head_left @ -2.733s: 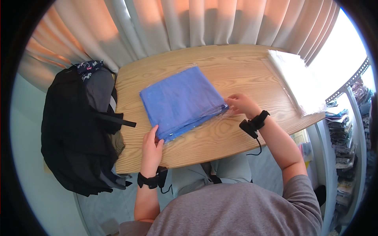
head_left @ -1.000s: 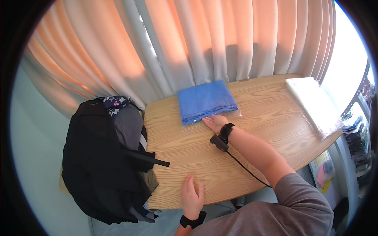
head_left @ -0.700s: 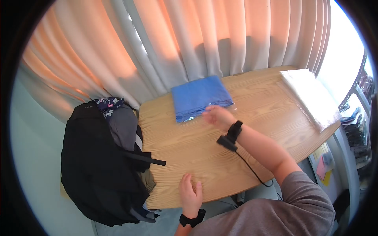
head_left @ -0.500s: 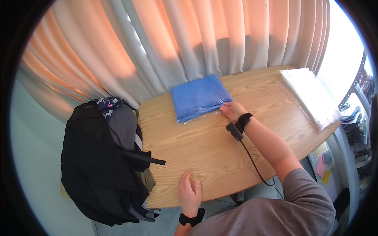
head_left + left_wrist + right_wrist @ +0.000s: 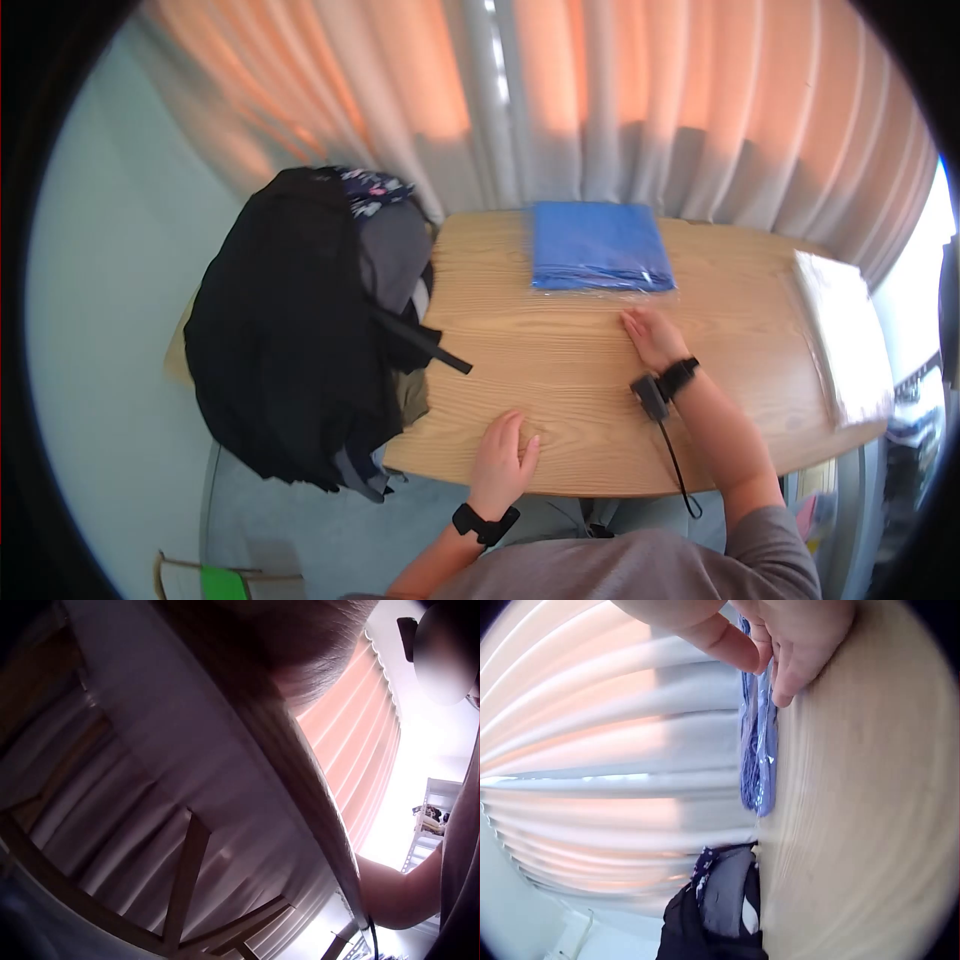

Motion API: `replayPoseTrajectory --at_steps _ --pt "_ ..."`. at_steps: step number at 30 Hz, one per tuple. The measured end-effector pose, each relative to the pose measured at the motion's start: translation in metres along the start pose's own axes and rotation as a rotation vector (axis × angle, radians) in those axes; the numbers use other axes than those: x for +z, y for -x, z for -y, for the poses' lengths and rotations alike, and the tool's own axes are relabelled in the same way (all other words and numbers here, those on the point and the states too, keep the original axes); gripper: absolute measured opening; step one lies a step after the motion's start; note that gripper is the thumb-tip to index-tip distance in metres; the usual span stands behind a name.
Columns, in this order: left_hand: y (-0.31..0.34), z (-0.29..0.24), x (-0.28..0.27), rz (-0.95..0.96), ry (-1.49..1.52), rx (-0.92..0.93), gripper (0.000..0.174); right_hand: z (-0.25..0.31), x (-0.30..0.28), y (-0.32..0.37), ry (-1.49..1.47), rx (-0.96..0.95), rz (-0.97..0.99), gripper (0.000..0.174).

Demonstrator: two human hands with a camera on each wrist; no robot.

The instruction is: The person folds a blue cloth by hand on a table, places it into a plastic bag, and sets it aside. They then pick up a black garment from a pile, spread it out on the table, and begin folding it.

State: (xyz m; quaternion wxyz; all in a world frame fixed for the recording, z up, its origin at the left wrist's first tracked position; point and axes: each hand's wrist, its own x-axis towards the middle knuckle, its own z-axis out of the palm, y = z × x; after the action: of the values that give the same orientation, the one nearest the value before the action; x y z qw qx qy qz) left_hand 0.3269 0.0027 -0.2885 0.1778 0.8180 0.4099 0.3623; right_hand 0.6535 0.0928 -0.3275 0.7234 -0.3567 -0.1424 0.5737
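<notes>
A folded blue cloth in a clear plastic bag (image 5: 600, 248) lies flat at the back of the wooden table (image 5: 560, 340), close to the curtain. My right hand (image 5: 655, 338) is just in front of its near edge, fingers loosely bent and holding nothing. In the right wrist view the thumb and fingers (image 5: 739, 649) overlap the blue bagged cloth (image 5: 759, 757) seen edge-on. At the table's front edge my left hand (image 5: 505, 465) rests with relaxed fingers and nothing in it. The left wrist view shows mostly the table's underside (image 5: 225, 780).
A big pile of dark clothes (image 5: 300, 330) stands along the table's left side, a black strap (image 5: 425, 343) reaching over the top. White plastic-wrapped packets (image 5: 848, 340) lie on the right end. A pleated curtain (image 5: 620, 110) hangs behind. Cables run from the wrist cameras.
The bagged blue cloth went from the middle of the table to the back. My right hand followed it, then drew back off its edge. My left hand let go earlier. The head view has turned left.
</notes>
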Motion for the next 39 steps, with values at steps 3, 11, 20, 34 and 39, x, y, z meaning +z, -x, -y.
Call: replayPoseTrajectory --at_steps 3,11,20,34,39 --pt "0.001 0.001 -0.002 -0.018 0.035 0.014 0.033 0.004 0.014 0.059 0.014 0.081 0.033 0.013" --pt "-0.019 0.059 -0.087 -0.407 0.477 -0.196 0.033 0.025 -0.021 0.18 0.004 0.122 0.019 0.014" --pt "-0.095 0.153 -0.227 -0.99 0.333 -0.701 0.042 0.033 -0.038 0.209 -0.049 0.065 0.02 0.012" --pt "-0.113 -0.018 -0.144 -0.451 0.792 -0.262 0.021 0.034 -0.035 0.212 -0.037 0.075 0.024 0.012" --pt "-0.077 -0.074 -0.091 -0.077 0.748 -0.27 0.027 0.02 -0.027 0.21 0.154 0.035 0.077 0.018"
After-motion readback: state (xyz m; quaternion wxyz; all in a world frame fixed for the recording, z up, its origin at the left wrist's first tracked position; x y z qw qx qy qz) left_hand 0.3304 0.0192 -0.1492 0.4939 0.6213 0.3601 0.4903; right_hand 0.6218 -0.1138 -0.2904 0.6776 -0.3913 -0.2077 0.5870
